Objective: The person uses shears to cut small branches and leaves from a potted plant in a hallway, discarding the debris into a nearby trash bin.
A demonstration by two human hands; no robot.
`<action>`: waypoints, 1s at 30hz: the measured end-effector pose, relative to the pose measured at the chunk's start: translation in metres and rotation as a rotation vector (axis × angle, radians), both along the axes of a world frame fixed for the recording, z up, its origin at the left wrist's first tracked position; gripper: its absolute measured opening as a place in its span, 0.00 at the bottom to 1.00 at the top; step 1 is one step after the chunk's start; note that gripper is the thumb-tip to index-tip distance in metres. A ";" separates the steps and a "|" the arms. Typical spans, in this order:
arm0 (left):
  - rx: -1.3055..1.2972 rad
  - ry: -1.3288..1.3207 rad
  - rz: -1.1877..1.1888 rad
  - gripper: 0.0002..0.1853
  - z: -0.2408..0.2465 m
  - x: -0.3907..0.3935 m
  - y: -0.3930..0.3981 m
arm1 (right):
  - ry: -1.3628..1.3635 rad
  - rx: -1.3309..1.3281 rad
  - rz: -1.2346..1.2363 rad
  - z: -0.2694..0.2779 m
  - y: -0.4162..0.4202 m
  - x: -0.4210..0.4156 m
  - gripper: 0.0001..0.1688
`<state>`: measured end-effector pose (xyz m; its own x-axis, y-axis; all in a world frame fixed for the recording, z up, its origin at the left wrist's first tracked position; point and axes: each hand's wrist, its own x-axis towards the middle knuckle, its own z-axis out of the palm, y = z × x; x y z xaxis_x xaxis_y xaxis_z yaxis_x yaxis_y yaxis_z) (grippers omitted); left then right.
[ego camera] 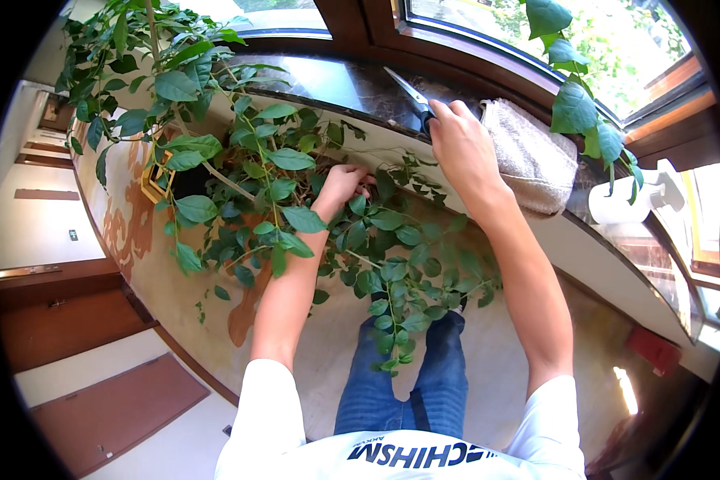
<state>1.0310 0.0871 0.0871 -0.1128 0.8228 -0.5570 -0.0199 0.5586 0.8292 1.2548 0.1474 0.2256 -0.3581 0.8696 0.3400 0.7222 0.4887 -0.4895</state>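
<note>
My right hand is at the edge of the dark marble windowsill, with its fingers around the dark handle of a pair of scissors. The blades look closed together and point away over the sill. Lower and to the left, my left hand reaches into a leafy green potted plant below the sill. Its fingers are curled among thin stems, and leaves partly hide the fingertips. Whether they pinch a stem cannot be made out. Long leafy stems trail down in front of my jeans.
A folded beige towel lies on the sill beside my right hand. Further right is a white bottle, partly behind a hanging vine. Tall foliage rises at the left near a yellow geometric frame. A red box sits low at right.
</note>
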 end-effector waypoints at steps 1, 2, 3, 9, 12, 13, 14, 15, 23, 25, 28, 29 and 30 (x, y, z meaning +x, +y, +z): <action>-0.005 0.025 -0.057 0.15 0.009 0.003 -0.003 | 0.083 0.026 0.007 0.001 -0.002 0.001 0.15; -0.010 0.049 -0.115 0.14 0.015 0.004 -0.005 | 0.167 0.052 0.014 0.003 -0.005 0.002 0.17; -0.015 0.073 -0.168 0.14 0.021 0.005 -0.009 | 0.343 -0.153 0.054 0.010 -0.012 0.005 0.18; -0.007 -0.066 -0.159 0.12 0.021 0.006 -0.067 | 0.931 -1.102 0.384 -0.012 -0.065 0.027 0.20; -0.061 -0.017 -0.248 0.12 0.036 0.009 -0.085 | 0.682 -1.288 0.376 -0.030 -0.069 0.023 0.20; -0.097 -0.073 -0.239 0.13 0.040 0.009 -0.092 | 0.596 -1.304 0.391 -0.039 -0.068 0.020 0.20; -0.132 -0.129 -0.230 0.13 0.042 0.010 -0.099 | 0.510 -1.319 0.405 -0.050 -0.066 0.019 0.20; -0.166 -0.184 -0.220 0.13 0.042 0.008 -0.104 | 0.425 -1.330 0.421 -0.061 -0.063 0.017 0.20; -0.108 -0.205 -0.174 0.13 0.034 0.009 -0.112 | 0.309 -1.741 0.484 -0.120 -0.050 -0.005 0.26; -0.080 -0.223 -0.179 0.14 0.034 0.011 -0.108 | 0.353 -1.753 0.512 -0.131 -0.045 -0.015 0.22; -0.105 -0.258 -0.162 0.14 0.036 0.011 -0.107 | 0.507 -1.792 0.548 -0.138 -0.036 -0.032 0.18; -0.105 -0.267 -0.162 0.14 0.035 0.011 -0.107 | 0.530 -1.754 0.565 -0.140 -0.032 -0.040 0.20; -0.103 -0.258 -0.163 0.14 0.037 0.011 -0.106 | 0.536 -1.729 0.584 -0.143 -0.026 -0.046 0.21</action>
<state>1.0420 -0.0189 0.1239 0.1714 0.7566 -0.6310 -0.1255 0.6521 0.7477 1.2089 0.1218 0.0826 -0.8584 0.1575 -0.4882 0.2991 -0.6196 -0.7257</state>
